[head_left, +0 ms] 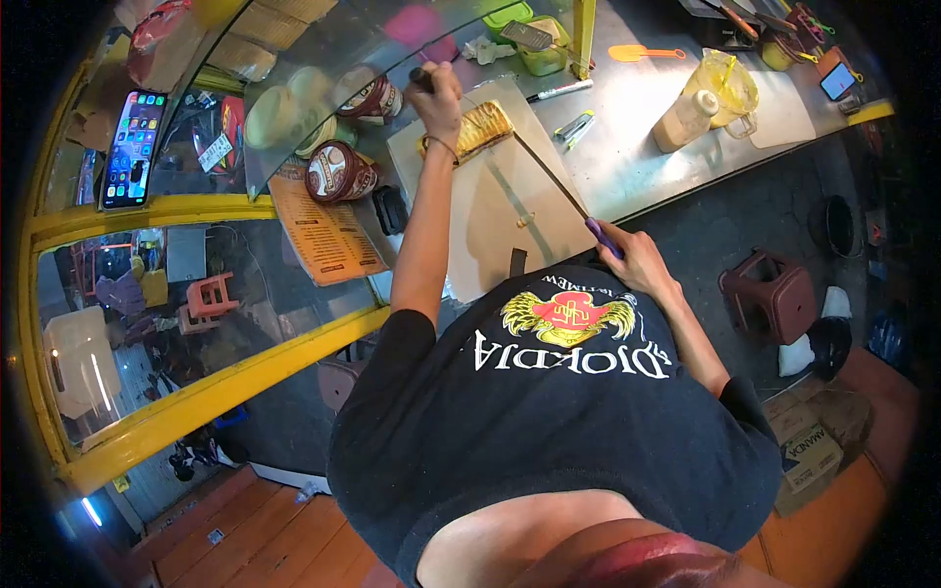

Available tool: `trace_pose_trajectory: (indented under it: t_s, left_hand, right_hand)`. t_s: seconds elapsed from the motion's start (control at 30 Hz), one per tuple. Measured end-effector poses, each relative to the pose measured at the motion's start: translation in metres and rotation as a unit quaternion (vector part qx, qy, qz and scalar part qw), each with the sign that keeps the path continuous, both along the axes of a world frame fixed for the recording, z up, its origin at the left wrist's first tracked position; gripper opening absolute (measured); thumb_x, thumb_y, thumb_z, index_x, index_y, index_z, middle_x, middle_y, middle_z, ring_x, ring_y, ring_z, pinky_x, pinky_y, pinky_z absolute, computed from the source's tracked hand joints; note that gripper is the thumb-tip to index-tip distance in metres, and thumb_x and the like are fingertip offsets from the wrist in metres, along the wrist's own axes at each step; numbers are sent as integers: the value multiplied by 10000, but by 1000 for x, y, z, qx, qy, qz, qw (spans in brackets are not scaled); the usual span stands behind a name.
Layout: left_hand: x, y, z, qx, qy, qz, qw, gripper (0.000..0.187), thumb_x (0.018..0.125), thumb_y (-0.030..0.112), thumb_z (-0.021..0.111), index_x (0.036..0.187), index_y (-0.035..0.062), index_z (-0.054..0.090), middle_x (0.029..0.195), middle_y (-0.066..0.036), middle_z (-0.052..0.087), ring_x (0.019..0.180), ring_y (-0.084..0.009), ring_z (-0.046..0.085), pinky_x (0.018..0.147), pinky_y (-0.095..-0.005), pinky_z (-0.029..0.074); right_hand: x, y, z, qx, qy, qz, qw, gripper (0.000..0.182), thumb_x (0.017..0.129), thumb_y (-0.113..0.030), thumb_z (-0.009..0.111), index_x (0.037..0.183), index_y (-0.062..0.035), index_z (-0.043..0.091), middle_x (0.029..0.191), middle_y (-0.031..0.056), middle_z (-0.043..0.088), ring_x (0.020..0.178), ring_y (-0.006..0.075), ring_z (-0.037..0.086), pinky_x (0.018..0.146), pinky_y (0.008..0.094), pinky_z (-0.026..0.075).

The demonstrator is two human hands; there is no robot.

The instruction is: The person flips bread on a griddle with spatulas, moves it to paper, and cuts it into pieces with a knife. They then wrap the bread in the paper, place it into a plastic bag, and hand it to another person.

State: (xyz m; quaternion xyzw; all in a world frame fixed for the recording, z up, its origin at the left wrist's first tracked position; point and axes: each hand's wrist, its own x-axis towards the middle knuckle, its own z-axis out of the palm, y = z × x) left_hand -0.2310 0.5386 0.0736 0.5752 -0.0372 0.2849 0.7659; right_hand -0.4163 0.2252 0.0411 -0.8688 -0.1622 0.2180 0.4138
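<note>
A browned, rectangular piece of toasted bread (483, 127) lies on a pale board (480, 220). My left hand (441, 106) is closed around a black handle (421, 80) at the bread's left end; the working part of that tool is hidden. In my right hand (642, 265) is the purple handle of a long, thin-bladed knife (551, 171). Its blade slants up and left across the board, and the tip reaches the right end of the bread. A small crumb (526, 220) sits lower on the board.
Brown-and-white tubs (340, 172) and an orange menu sheet (328, 230) stand left of the board. A marker (560, 91), a green cutter (573, 129), an orange spatula (647, 53), a bottle (685, 120) and a yellow-stained jug (722, 90) lie right. Glass panels in a yellow frame (225, 385) border the left.
</note>
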Motion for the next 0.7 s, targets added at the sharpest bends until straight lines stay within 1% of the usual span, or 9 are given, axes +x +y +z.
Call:
trace_pose_trajectory:
  t_s: [0.1,0.13,0.23,0.33,0.4,0.43,0.53,0.63,0.7]
  left_hand:
    - [11,-1,-18,12,25,0,1000,384,892,82,558,635,139,279,525,55,268,431,-66,250,423,-284,200]
    - [14,-3,-19,12,25,-1,1000,384,892,82,558,635,139,279,525,55,268,431,-66,250,423,-284,200]
    - [14,-6,-29,121,-7,21,992,374,913,108,563,615,127,337,511,39,344,428,-72,311,422,-277,253]
    - [20,-7,-46,184,-57,61,979,378,910,123,570,594,116,361,502,30,380,423,-77,343,423,-273,285]
    - [18,-7,-48,175,-37,66,982,383,904,124,572,585,116,360,498,27,386,417,-81,348,422,-276,291]
    - [20,-8,-47,165,-24,70,984,387,898,125,574,575,116,360,494,25,392,411,-85,352,421,-278,297]
    - [17,-10,-36,130,-13,55,990,354,877,107,573,586,110,371,498,24,399,413,-83,365,417,-274,294]
    - [18,-13,-33,99,3,32,995,322,860,101,577,608,111,377,513,28,410,417,-76,370,416,-265,293]
    - [16,-16,-31,78,3,28,997,317,859,117,581,613,115,382,518,33,406,422,-74,364,414,-258,298]
  right_hand:
    - [9,24,-8,-20,-42,12,999,422,857,-215,596,1262,-98,598,702,221,620,656,403,630,639,469,497]
    - [19,41,-17,-33,-94,6,995,407,858,-222,597,1245,-100,599,695,215,625,652,408,629,632,480,502]
    - [58,97,-25,-24,-193,-6,981,339,864,-231,585,1167,-79,596,699,217,641,658,424,628,622,513,512]
    - [83,127,-34,-85,-188,3,979,297,872,-218,561,1118,-55,589,712,231,637,660,422,629,612,525,502]
    - [70,117,-23,-42,-183,17,982,269,870,-209,549,1067,-29,589,707,239,633,669,429,632,612,530,499]
    - [60,104,-23,-23,-144,33,989,268,864,-204,548,1046,-12,588,709,251,635,673,441,632,614,531,498]
    - [50,96,-16,-46,-114,20,992,272,857,-207,545,1034,-6,591,736,267,640,676,446,634,612,530,501]
    - [99,144,-58,-90,-143,38,985,290,853,-219,545,1056,-17,595,770,264,652,676,438,638,606,523,506]
    - [125,164,-81,-99,-150,23,983,291,870,-216,540,1090,-31,584,742,249,648,668,429,638,593,518,507]
